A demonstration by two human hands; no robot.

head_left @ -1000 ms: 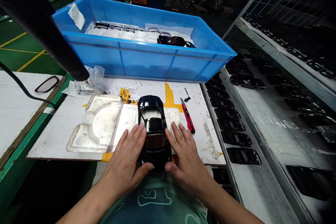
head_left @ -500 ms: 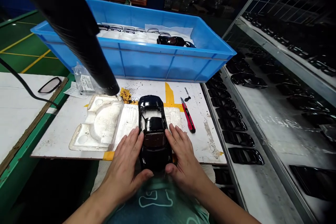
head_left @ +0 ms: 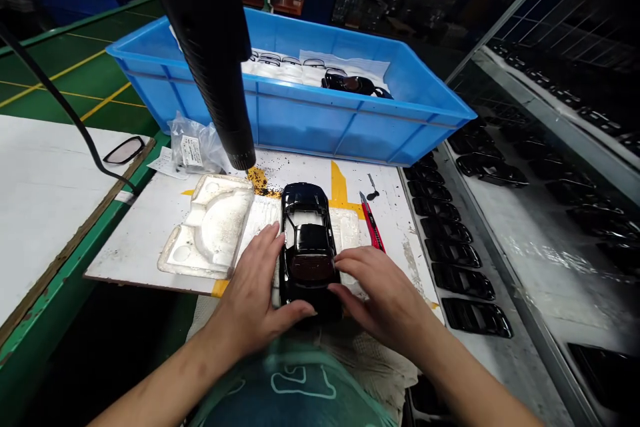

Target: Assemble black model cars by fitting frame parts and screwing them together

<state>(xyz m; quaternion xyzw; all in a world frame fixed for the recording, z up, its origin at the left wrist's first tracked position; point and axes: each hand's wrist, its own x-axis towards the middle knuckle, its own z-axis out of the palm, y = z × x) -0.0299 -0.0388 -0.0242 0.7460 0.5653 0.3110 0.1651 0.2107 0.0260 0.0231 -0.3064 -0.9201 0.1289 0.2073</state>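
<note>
A glossy black model car body lies lengthwise before me, its window openings showing white beneath. Along its left side rest the fingers of my left hand, with the thumb reaching across the near end. My right hand has bent fingers at the right edge, and its thumb touches the car close to them. Between them the two hands hold the body. What their undersides touch is hidden. Under the car shows a white foam pad. Right of it lies a red utility knife, partly covered by my right hand.
A blue bin with black parts stands behind the board. A black nozzle-like tube hangs overhead. White foam block, plastic bag and black crumbs lie leftward. Racks of black car bodies line the right.
My right hand has shifted and bent its fingers, now covering the knife's lower end. My left hand stays along the car's left side. The whole view has turned slightly left.
</note>
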